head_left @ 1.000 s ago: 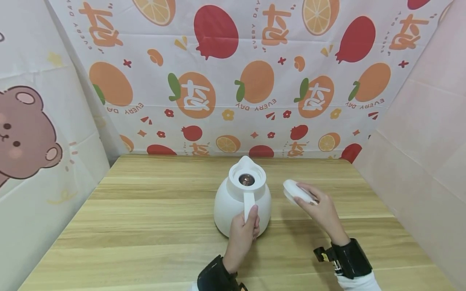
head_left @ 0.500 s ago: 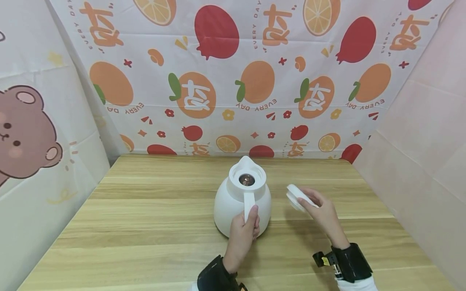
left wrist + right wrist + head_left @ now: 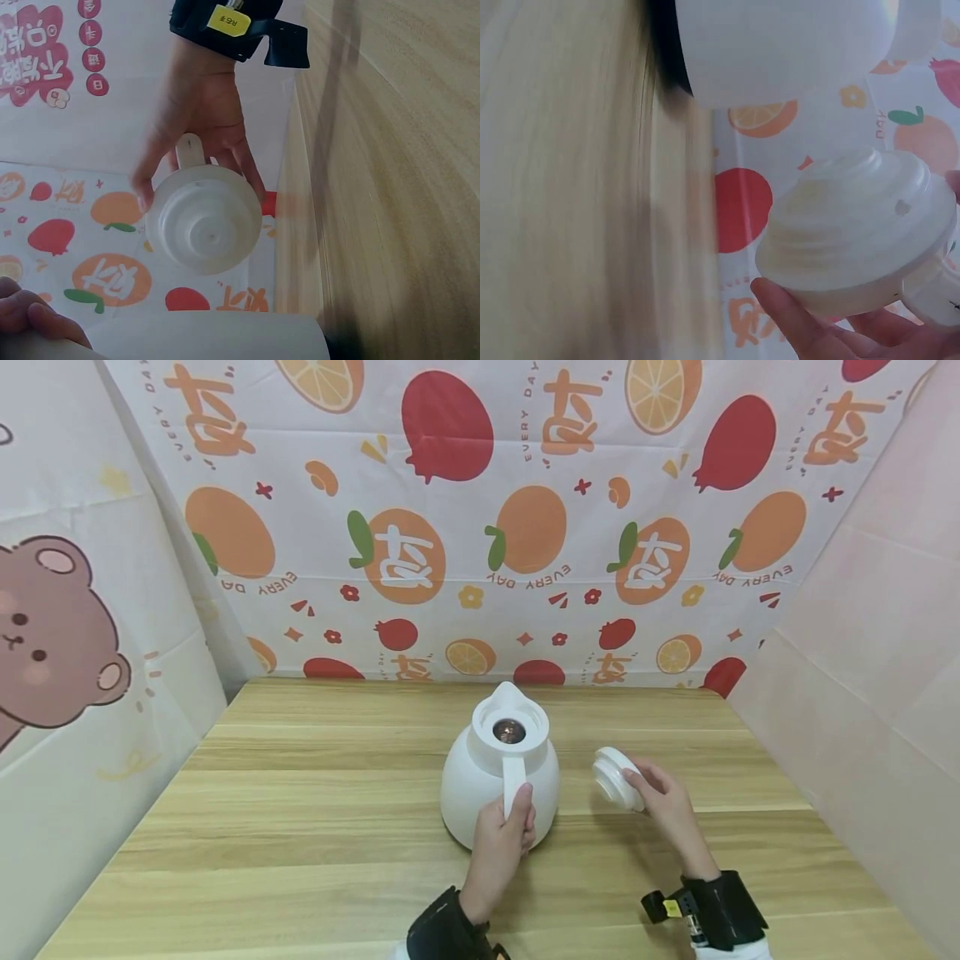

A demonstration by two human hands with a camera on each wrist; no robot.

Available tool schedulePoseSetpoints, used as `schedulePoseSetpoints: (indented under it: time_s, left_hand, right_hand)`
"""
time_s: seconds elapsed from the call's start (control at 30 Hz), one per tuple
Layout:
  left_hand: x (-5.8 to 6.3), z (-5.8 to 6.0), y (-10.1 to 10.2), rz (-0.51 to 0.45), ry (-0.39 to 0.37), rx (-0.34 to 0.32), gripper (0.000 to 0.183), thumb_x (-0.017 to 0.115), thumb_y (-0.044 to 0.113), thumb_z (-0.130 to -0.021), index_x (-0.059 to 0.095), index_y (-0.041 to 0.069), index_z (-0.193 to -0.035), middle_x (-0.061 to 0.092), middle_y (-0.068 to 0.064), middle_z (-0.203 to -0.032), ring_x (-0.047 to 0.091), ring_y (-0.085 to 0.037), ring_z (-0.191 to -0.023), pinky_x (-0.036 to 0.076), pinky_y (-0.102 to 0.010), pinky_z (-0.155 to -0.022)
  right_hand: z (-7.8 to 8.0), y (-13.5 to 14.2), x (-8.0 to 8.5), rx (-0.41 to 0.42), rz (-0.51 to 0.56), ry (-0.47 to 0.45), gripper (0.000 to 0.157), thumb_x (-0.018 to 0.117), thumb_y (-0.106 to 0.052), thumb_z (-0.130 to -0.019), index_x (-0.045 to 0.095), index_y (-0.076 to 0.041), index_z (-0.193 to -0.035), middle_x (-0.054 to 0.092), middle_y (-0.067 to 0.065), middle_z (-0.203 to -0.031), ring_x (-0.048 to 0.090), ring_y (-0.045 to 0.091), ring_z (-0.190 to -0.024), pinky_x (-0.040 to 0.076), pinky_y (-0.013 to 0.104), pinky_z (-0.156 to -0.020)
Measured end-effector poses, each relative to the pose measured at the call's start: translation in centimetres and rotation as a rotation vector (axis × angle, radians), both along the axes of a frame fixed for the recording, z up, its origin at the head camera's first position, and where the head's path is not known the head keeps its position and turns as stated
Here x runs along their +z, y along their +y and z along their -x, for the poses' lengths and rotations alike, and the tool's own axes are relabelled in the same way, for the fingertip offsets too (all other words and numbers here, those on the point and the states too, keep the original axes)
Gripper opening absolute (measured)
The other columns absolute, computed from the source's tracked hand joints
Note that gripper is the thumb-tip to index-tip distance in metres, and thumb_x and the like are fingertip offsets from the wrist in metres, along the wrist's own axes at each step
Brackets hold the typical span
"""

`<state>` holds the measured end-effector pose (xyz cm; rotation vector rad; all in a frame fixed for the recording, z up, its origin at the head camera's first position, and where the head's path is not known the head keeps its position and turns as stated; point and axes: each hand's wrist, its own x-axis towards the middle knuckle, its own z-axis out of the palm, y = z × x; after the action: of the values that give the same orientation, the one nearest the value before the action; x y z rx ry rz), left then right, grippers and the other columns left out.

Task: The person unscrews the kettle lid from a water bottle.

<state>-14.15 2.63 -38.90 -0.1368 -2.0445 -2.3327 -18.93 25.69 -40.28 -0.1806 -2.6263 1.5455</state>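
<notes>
A white round-bellied jug (image 3: 461, 785) stands upright on the table, its mouth uncovered and its spout facing the back. My left hand (image 3: 498, 843) grips the jug's handle (image 3: 513, 772), thumb lying along it. To the right of the jug, my right hand (image 3: 671, 806) pinches a white stepped lid (image 3: 617, 779) by its edge, above the table and apart from the jug. The left wrist view shows the underside of the lid (image 3: 210, 229), with a small tab near the palm. In the right wrist view the lid (image 3: 855, 232) is tilted, its stepped plug towards the jug (image 3: 780, 45).
The wooden table (image 3: 285, 810) spreads out around the jug. Behind it hangs a fruit-print cloth (image 3: 465, 552). Pale cloths hang at the sides, the left one (image 3: 52, 635) with a bear on it. Black bands with cameras (image 3: 720, 910) sit on both wrists.
My right hand has moved slightly down and towards me, turning the lid so that its stepped underside faces the jug more. The left hand and the jug have stayed in place.
</notes>
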Motion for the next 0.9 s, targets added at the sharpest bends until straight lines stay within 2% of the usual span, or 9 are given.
schedulePoseSetpoints:
  time_s: [0.13, 0.27, 0.53, 0.9]
  left_hand:
    - [-0.1, 0.0, 0.0, 0.0, -0.004, -0.001, 0.059, 0.046, 0.03, -0.099, 0.042, -0.02, -0.069, 0.038, 0.0, -0.05, 0.033, -0.003, -0.039, 0.029, -0.013, -0.039]
    - [-0.1, 0.1, 0.0, 0.005, -0.009, 0.003, 0.058, 0.046, 0.029, -0.099, 0.042, -0.02, -0.068, 0.038, -0.001, -0.05, 0.033, -0.002, -0.039, 0.029, -0.013, -0.039]
    - [0.0, -0.1, 0.1, 0.001, -0.013, 0.006, 0.059, 0.047, 0.03, -0.099, 0.042, -0.02, -0.068, 0.037, 0.0, -0.05, 0.032, -0.002, -0.038, 0.027, -0.013, -0.038]
    - [0.1, -0.1, 0.0, 0.011, 0.012, 0.015, 0.059, 0.047, 0.03, -0.098, 0.042, -0.019, -0.067, 0.037, 0.0, -0.049, 0.032, -0.001, -0.039, 0.027, -0.013, -0.039]
  right_hand:
    - [-0.1, 0.2, -0.4, -0.011, 0.041, -0.079, 0.06, 0.048, -0.047, -0.094, 0.048, -0.003, -0.135, 0.053, 0.029, -0.134, 0.055, 0.027, -0.108, 0.051, 0.028, -0.075]
    - [-0.2, 0.3, -0.8, -0.01, 0.074, -0.115, 0.061, 0.045, -0.047, -0.095, 0.047, -0.002, -0.136, 0.052, 0.029, -0.134, 0.055, 0.024, -0.105, 0.052, 0.03, -0.076]
    - [-0.4, 0.6, -1.7, 0.005, 0.133, -0.147, 0.06, 0.043, -0.046, -0.097, 0.048, 0.002, -0.133, 0.054, 0.028, -0.127, 0.06, 0.017, -0.097, 0.055, 0.031, -0.077]
    - [-0.3, 0.6, -2.1, 0.0, 0.229, -0.166, 0.065, 0.042, -0.042, -0.098, 0.039, 0.008, -0.138, 0.048, 0.033, -0.13, 0.063, 0.017, -0.092, 0.06, 0.038, -0.078]
